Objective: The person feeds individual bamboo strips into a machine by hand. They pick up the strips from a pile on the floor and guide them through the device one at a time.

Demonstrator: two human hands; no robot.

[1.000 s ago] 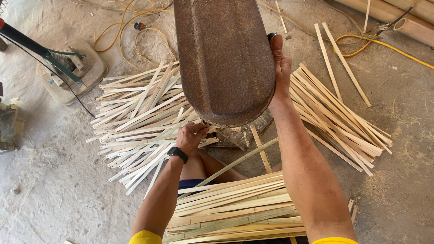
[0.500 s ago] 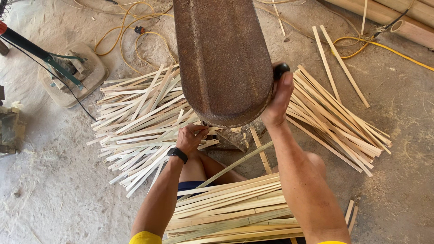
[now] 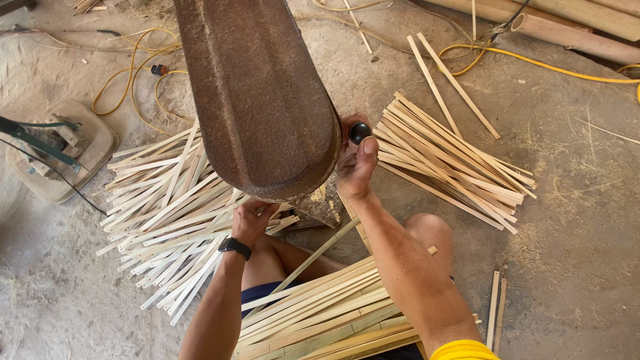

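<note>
Nearest to me, a stack of long pale-green split bamboo strips (image 3: 320, 313) lies across my lap, above my bare knees. My left hand (image 3: 252, 220), with a black wristwatch (image 3: 235, 248) on its wrist, reaches up under the lower edge of the big rusty brown metal housing (image 3: 257, 93) that fills the middle of the view; its fingers curl there, but the housing hides what they touch, so I cannot tell what that grip has hold of.

My right hand (image 3: 357, 163) is at the housing's right side, its grip closed around a small round black knob (image 3: 361, 132), with the thumb lying alongside it.

On the dusty concrete floor (image 3: 573, 220) to my left spreads a loose fan of thin whitish bamboo slats (image 3: 167, 213). To my right lies a tidier bundle of tan bamboo slats (image 3: 447, 163), with two single ones angled away above it.

Farther off, a yellow cable (image 3: 533, 63) snakes across the floor on the right, and thick bamboo poles (image 3: 567, 23) lie along the top edge. At far left stands a pale flat base with a green metal frame (image 3: 50, 143).
</note>
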